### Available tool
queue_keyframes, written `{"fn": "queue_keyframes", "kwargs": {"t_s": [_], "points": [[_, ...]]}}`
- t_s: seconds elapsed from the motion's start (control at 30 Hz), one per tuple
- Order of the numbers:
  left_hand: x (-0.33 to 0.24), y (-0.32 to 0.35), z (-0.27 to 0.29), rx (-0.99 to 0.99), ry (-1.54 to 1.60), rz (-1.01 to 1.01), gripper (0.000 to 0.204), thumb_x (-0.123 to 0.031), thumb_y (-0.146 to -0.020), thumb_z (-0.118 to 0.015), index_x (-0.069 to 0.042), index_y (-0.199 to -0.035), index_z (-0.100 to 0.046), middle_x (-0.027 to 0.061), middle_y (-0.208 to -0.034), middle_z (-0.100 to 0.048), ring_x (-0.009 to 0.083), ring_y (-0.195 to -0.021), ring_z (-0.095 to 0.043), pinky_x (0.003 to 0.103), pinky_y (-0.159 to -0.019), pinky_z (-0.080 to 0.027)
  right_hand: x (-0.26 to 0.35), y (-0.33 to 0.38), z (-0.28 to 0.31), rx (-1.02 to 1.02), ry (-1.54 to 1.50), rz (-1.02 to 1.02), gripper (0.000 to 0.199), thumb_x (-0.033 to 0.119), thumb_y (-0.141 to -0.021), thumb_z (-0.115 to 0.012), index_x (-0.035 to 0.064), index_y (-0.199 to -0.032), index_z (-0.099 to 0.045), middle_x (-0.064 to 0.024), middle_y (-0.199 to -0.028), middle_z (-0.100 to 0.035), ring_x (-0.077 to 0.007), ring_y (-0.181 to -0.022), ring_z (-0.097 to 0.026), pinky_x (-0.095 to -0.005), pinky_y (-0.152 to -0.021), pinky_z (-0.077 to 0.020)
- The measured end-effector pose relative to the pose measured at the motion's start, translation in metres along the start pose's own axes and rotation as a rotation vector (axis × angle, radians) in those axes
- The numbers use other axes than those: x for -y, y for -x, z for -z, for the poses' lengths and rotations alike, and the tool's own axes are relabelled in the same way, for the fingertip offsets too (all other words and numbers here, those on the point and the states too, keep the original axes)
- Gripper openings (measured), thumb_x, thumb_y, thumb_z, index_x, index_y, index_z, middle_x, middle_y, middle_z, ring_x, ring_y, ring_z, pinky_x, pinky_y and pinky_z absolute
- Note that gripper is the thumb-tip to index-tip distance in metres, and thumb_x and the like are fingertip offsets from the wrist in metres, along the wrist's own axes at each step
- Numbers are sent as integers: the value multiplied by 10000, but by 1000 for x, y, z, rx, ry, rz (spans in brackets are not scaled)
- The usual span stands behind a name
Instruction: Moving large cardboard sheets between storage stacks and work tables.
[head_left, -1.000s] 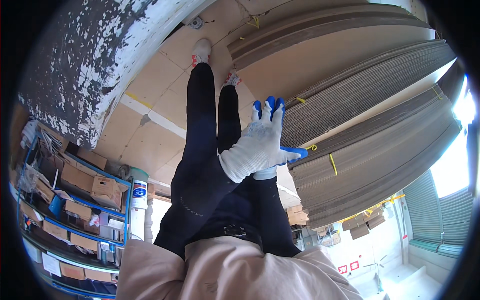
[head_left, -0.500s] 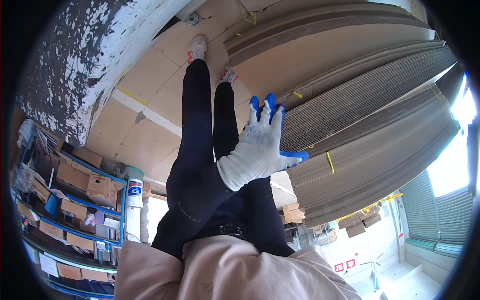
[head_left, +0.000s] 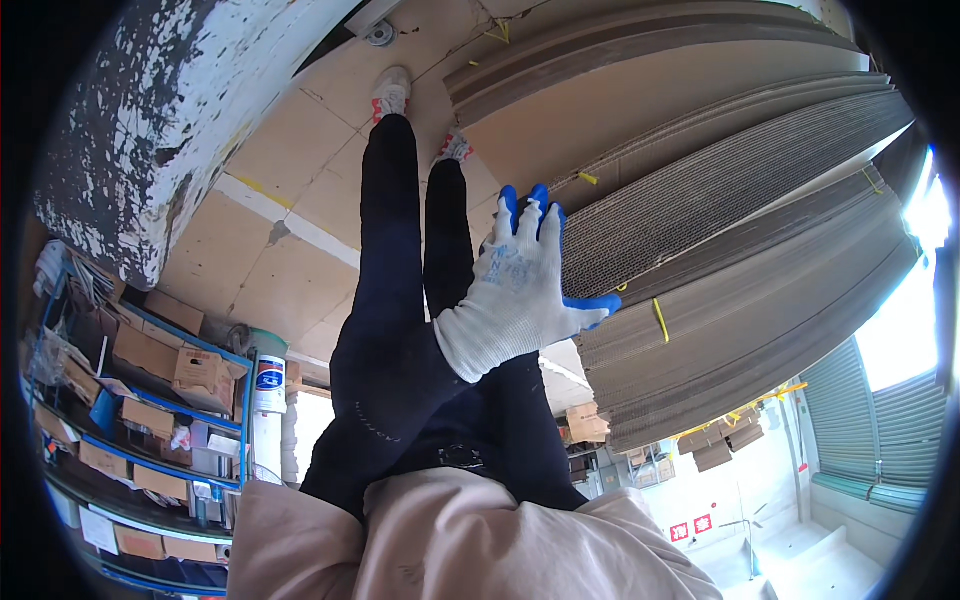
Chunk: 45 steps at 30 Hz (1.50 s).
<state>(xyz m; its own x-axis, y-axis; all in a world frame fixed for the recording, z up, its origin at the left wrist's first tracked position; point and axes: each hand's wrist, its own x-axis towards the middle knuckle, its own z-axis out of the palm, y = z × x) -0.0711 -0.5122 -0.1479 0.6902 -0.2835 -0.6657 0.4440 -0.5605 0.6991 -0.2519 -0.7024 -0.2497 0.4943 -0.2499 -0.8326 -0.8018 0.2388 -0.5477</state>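
My left hand (head_left: 515,275) wears a white knit glove with blue-coated fingers and palm. Its back faces up, the fingers reach away from me, and the thumb sticks out to the right. I see nothing held in it. Right beside it lie large stacked sheets of corrugated cardboard (head_left: 740,270); whether the fingertips touch them, I cannot tell. A dark sleeve (head_left: 385,400) covers the left arm. My right hand does not show.
Yellow straps (head_left: 660,320) hang at the cardboard's edges. At the left stands a blue-framed shelf (head_left: 190,408) with cardboard boxes, beside a white bucket (head_left: 270,385). A paint-worn black and white surface (head_left: 170,130) rises at upper left. My shoes (head_left: 392,92) are on the tiled floor (head_left: 300,150).
The left hand stays stretched out with fingers spread, shifting only very slightly. The view has moved a little with my head.
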Motion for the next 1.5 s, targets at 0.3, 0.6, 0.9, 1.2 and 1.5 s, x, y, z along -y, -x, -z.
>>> {"fn": "queue_keyframes", "kwargs": {"t_s": [0.3,0.6,0.9,1.2,1.5], "points": [[-1,-3,4,68,88,50,1260,-748,-781,-732,148,-1532,-261,387,-1588,-252,565,-1508,-198,596,-1212,-299,-2,4,7,-3,20,-7,352,304,-1011,-608,-28,-1090,-694,-188,-954,-727,-270,-771,-697,-402,-747,-563],[-1,-1,-8,-45,37,26,1253,-743,-773,-742,144,-1524,-276,384,-1563,-290,549,-1490,-255,590,-1199,-332,-1,9,15,0,71,-14,361,307,-1009,-616,-33,-1104,-692,-198,-958,-728,-274,-762,-698,-400,-743,-564],[-6,2,-8,-83,62,10,1178,-711,-791,-734,175,-1468,-355,370,-1506,-371,533,-1446,-326,588,-1172,-367,12,64,57,289,697,-106,371,309,-1007,-624,-39,-1117,-689,-207,-963,-729,-279,-753,-700,-398,-740,-564],[-6,5,-14,-169,38,-6,1161,-731,-794,-714,167,-1458,-399,363,-1496,-414,527,-1435,-358,557,-1178,-367,409,34,-70,649,710,348,516,185,-823,-797,-14,-1279,-659,-202,-1142,-718,-342,-1002,-746,-463,-861,-620],[-7,4,-10,-112,125,-24,1180,-662,-794,-772,186,-1472,-311,409,-1520,-317,587,-1445,-290,637,-1160,-352,344,-133,-208,1566,2165,728,419,167,-812,-824,100,-1215,-731,-95,-1319,-679,-284,-1147,-678,-407,-1005,-556]]}}
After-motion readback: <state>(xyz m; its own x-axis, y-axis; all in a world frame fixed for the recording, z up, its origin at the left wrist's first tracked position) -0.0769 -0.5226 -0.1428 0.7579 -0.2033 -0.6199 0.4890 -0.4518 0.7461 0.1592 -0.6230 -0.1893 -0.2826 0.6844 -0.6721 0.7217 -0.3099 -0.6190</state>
